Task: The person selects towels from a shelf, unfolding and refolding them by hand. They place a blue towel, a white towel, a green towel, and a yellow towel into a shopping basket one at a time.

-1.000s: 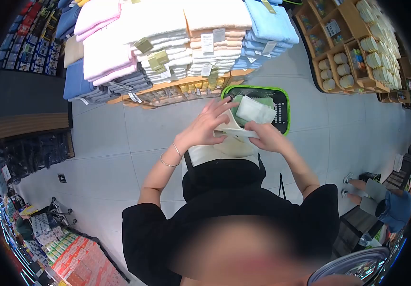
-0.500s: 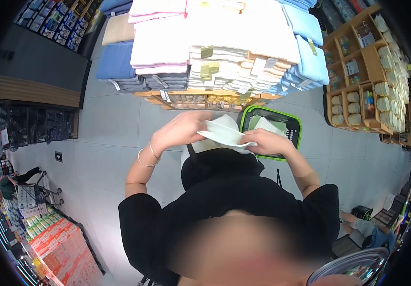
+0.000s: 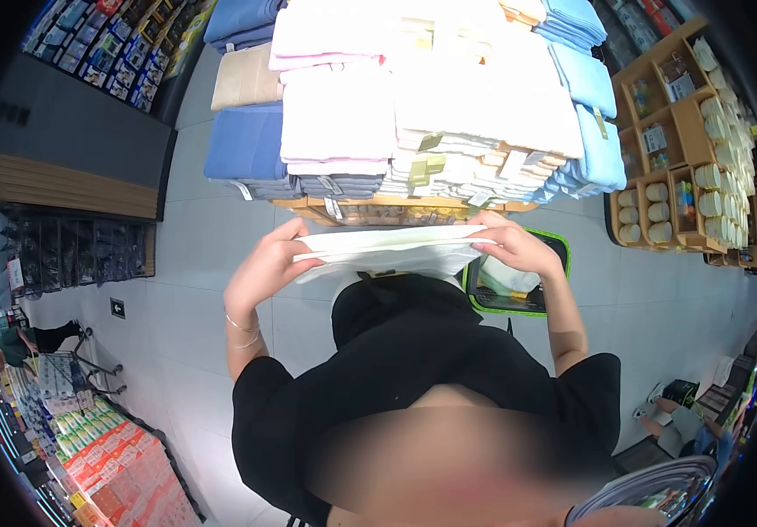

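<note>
A white folded cloth point(image 3: 387, 249) is stretched out flat between my two hands, in front of my waist. My left hand point(image 3: 264, 263) pinches its left end between thumb and fingers. At the other end my right hand point(image 3: 519, 248) grips the cloth the same way. The cloth's upper edge shows several layers. Just beyond it stands a display of stacked folded towels point(image 3: 334, 114) in white, pink, blue and beige. A green-rimmed black basket point(image 3: 557, 303) with pale folded items inside is beside and partly behind my right forearm.
Wooden shelves point(image 3: 681, 132) with rolled goods are at the right. A dark counter point(image 3: 71, 132) is on the left. A person with a cart point(image 3: 88, 356) is at the lower left, near stacked red boxes point(image 3: 123, 465). Another person point(image 3: 681, 426) sits at the lower right.
My hands have moved apart, spreading the cloth from a bunched, tilted shape into a wide, level strip. The towel display appears lower and farther right in the view.
</note>
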`<action>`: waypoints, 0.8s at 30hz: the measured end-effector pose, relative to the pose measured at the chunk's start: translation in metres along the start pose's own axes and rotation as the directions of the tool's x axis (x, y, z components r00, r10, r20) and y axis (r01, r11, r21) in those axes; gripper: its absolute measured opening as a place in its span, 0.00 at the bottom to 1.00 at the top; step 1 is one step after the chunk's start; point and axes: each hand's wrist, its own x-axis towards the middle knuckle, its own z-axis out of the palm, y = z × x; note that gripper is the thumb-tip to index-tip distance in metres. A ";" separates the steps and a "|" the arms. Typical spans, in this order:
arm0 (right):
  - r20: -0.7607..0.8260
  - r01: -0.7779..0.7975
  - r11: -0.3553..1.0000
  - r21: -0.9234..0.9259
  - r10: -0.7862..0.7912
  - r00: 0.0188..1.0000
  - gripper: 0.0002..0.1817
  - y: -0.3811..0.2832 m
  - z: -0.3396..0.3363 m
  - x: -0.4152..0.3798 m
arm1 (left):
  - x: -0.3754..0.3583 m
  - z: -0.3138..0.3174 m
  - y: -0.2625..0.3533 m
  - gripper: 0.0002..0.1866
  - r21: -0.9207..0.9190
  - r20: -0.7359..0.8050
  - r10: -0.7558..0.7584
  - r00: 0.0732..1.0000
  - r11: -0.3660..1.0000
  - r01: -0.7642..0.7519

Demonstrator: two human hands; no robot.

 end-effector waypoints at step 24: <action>-0.818 0.330 0.882 0.336 0.099 0.567 0.12 0.013 -0.022 0.032 | 0.038 -0.035 -0.047 0.11 -0.095 -0.197 0.184 0.963 0.974 -0.206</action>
